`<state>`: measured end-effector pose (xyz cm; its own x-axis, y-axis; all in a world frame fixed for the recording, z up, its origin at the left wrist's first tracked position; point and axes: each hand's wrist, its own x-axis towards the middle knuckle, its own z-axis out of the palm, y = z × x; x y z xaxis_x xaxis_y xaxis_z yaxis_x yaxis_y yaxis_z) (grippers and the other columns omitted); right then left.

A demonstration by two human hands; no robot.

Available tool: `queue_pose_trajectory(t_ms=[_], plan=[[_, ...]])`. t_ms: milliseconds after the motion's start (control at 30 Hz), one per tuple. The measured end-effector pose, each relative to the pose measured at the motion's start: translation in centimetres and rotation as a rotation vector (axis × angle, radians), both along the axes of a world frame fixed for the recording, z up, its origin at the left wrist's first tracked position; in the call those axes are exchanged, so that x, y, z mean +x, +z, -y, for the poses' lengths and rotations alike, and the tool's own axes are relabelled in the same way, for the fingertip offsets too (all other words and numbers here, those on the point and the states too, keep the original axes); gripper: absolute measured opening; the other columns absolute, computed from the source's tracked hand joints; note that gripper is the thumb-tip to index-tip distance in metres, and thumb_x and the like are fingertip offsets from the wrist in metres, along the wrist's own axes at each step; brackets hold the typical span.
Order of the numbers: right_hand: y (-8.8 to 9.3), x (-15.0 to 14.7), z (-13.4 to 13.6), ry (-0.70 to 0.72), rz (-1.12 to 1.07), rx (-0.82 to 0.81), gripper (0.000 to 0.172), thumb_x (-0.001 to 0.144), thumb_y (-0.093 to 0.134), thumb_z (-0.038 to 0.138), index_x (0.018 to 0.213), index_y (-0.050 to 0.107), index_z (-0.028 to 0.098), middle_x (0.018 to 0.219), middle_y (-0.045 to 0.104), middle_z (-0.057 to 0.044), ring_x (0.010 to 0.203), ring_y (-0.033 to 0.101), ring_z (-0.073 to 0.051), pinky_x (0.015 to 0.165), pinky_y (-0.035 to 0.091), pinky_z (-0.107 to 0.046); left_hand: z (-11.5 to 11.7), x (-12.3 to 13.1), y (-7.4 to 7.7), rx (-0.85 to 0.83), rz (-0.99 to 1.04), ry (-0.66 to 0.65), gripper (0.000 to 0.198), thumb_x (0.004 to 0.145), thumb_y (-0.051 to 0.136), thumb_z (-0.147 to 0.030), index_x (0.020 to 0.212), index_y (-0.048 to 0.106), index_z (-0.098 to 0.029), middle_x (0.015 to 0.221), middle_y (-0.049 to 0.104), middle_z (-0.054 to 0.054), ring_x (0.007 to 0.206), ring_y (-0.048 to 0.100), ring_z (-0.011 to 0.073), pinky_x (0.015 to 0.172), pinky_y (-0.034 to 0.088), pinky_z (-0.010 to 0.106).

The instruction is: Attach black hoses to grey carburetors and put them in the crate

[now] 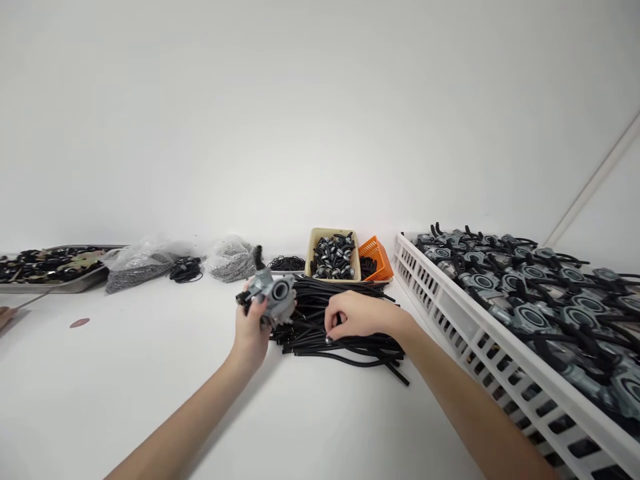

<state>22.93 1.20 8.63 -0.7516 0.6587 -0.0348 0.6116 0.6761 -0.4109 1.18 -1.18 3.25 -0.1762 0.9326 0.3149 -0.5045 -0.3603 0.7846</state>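
A grey metal carburetor (278,297) with a black elbow tube standing up from its top is gripped in my left hand (251,330), raised at the left side of a pile of black rubber hoses (313,313). Over the right part of that pile is my right hand (357,315), its fingers curled and the tips pinched together among the hoses. A small pale spot shows at those fingertips; what they hold, if anything, cannot be made out.
To the right stands a white crate (465,313) full of carburetors. Behind the hoses are a cream basket (313,235) of small parts and a tilted orange basket (383,260). Plastic bags (143,263) and a metal tray (75,285) line the back left. Another person's hand (6,315) shows at the left edge.
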Motion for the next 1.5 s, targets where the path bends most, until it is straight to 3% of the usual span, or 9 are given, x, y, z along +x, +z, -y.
queue_pose_trajectory(t_ms=[100,233,367,600,833,1000,1133,1300,1500], plan=[[0.2,-1.5,1.8,-0.059,0.26,-0.075,0.014,0.073,0.072,0.029,0.082,0.075,0.019,0.08,0.073,-0.003,0.074,0.066,-0.018,0.059,0.043,-0.024,-1.1,-0.9,0.6,-0.116,0.113,0.028,0.049,0.073,0.072,-0.052,0.106,0.061,-0.017,0.091,0.072,0.007,0.088,0.071,0.0251,0.08,0.06,0.039],[-0.2,-3.8,3.9,-0.205,0.524,0.1,0.017,0.068,0.077,0.018,0.085,0.075,0.015,0.084,0.075,-0.01,0.082,0.071,-0.025,0.066,0.048,-0.028,-1.5,-1.2,0.3,-0.201,0.168,0.01,0.035,0.081,0.065,-0.044,0.102,0.063,-0.015,0.092,0.072,0.007,0.087,0.072,0.0232,0.081,0.061,0.041],[-1.2,-5.2,4.9,-0.244,0.547,0.208,0.022,0.07,0.068,0.003,0.089,0.074,0.013,0.085,0.075,-0.015,0.084,0.073,-0.028,0.067,0.052,-0.032,-1.3,-0.7,-0.1,-0.227,0.142,-0.037,0.034,0.081,0.066,-0.043,0.1,0.064,-0.014,0.091,0.072,0.008,0.088,0.071,0.0232,0.083,0.061,0.041],[-3.3,-6.3,5.4,-0.311,0.56,0.231,0.023,0.068,0.067,-0.002,0.085,0.072,0.013,0.087,0.075,-0.017,0.083,0.074,-0.028,0.065,0.054,-0.031,-0.9,-0.5,-0.2,-0.202,0.088,-0.063,0.04,0.077,0.069,-0.045,0.1,0.066,-0.013,0.091,0.074,0.011,0.085,0.071,0.0244,0.08,0.062,0.039],[-0.6,-5.6,5.9,-0.247,0.572,0.177,0.02,0.068,0.065,0.004,0.084,0.071,0.014,0.086,0.074,-0.015,0.083,0.072,-0.029,0.064,0.051,-0.031,-0.9,-0.5,-0.2,-0.227,0.085,-0.065,0.037,0.078,0.069,-0.044,0.099,0.067,-0.014,0.092,0.074,0.011,0.087,0.071,0.0246,0.08,0.062,0.039],[1.9,-3.1,5.4,-0.306,0.211,0.237,0.004,0.071,0.058,0.017,0.072,0.061,0.018,0.075,0.07,-0.008,0.067,0.066,-0.024,0.053,0.04,-0.028,-1.0,-0.7,0.4,-0.211,0.132,-0.043,0.037,0.08,0.067,-0.045,0.099,0.065,-0.014,0.092,0.073,0.01,0.086,0.071,0.0243,0.078,0.063,0.038],[3.1,-0.4,3.3,-0.381,-0.336,0.083,0.007,0.072,0.058,0.02,0.074,0.052,0.021,0.067,0.065,0.0,0.062,0.063,-0.017,0.053,0.043,-0.025,-1.1,-1.1,0.9,-0.205,0.197,-0.006,0.032,0.082,0.064,-0.044,0.098,0.063,-0.016,0.09,0.073,0.007,0.086,0.072,0.024,0.079,0.063,0.039],[4.4,0.0,2.2,-0.41,-1.146,-0.032,0.027,0.08,0.057,0.025,0.107,0.056,0.024,0.103,0.068,-0.002,0.067,0.068,-0.013,0.065,0.056,-0.029,-1.1,-1.0,0.8,-0.212,0.204,-0.007,0.034,0.081,0.065,-0.043,0.1,0.062,-0.015,0.091,0.073,0.008,0.087,0.072,0.0247,0.08,0.062,0.04],[3.8,-1.4,2.2,-0.303,-1.419,-0.087,0.042,0.081,0.063,0.026,0.122,0.06,0.025,0.115,0.069,-0.005,0.079,0.07,-0.015,0.067,0.056,-0.028,-1.0,-0.7,0.3,-0.219,0.182,-0.049,0.035,0.081,0.066,-0.043,0.099,0.063,-0.014,0.092,0.073,0.009,0.09,0.072,0.0244,0.085,0.061,0.041]])
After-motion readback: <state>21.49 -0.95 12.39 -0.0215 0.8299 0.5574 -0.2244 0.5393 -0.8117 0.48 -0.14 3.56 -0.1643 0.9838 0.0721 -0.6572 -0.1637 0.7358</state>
